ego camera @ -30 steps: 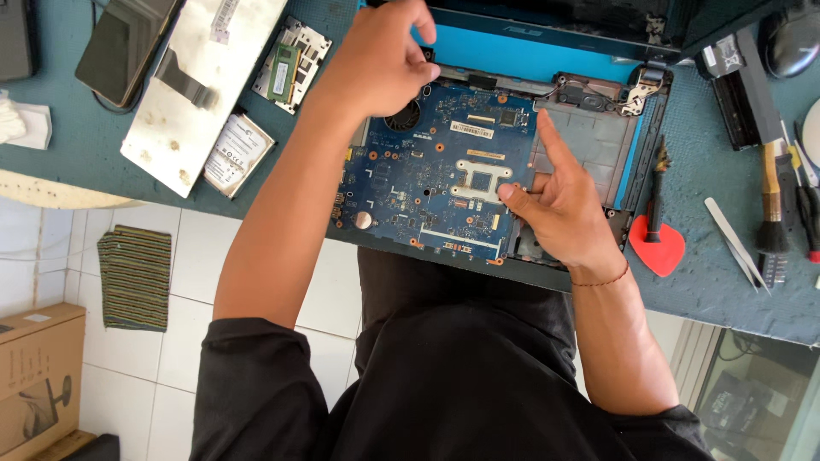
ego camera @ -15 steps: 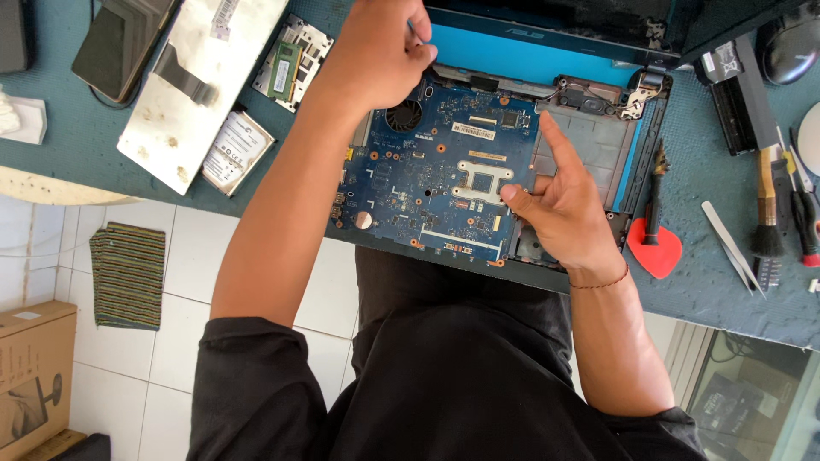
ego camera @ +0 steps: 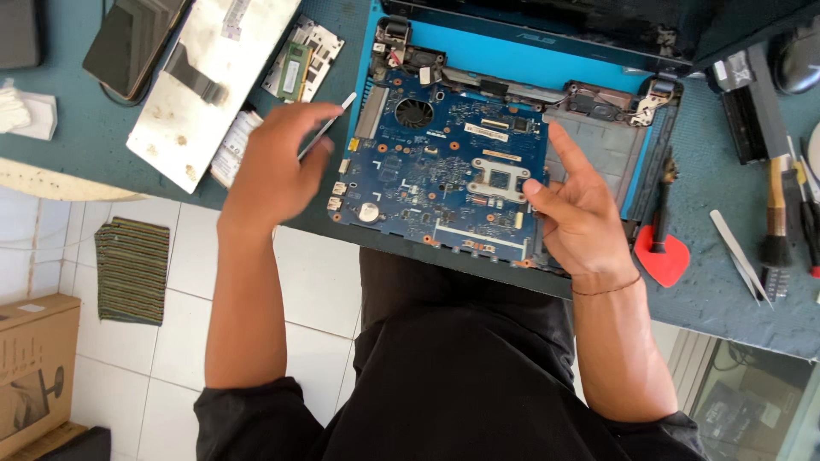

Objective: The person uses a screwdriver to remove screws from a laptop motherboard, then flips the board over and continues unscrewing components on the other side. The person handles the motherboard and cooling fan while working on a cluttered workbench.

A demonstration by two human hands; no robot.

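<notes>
An opened laptop base [ego camera: 512, 55] with a blue rim lies on the bench, its blue motherboard [ego camera: 444, 171] bare, with a round fan and a metal socket frame. My left hand [ego camera: 278, 162] is to the left of the board, shut on a thin metal tool [ego camera: 329, 124] that points up and right toward the board's left edge. My right hand [ego camera: 576, 213] rests on the board's right side, thumb on the board near the socket frame and fingers raised over the grey empty bay.
A white keyboard underside [ego camera: 209, 81], a small circuit module [ego camera: 299, 64] and a dark phone-like slab [ego camera: 128, 43] lie at left. A red pick [ego camera: 662, 256], tweezers [ego camera: 739, 256], a brush [ego camera: 776, 213] and screwdrivers lie at right. A cardboard box [ego camera: 34, 367] and mat [ego camera: 130, 269] are on the tiled floor.
My left hand has drawn back from the laptop's top left corner, down and left off the board, with the thin tool in it. My right hand stays on the board's right side.
</notes>
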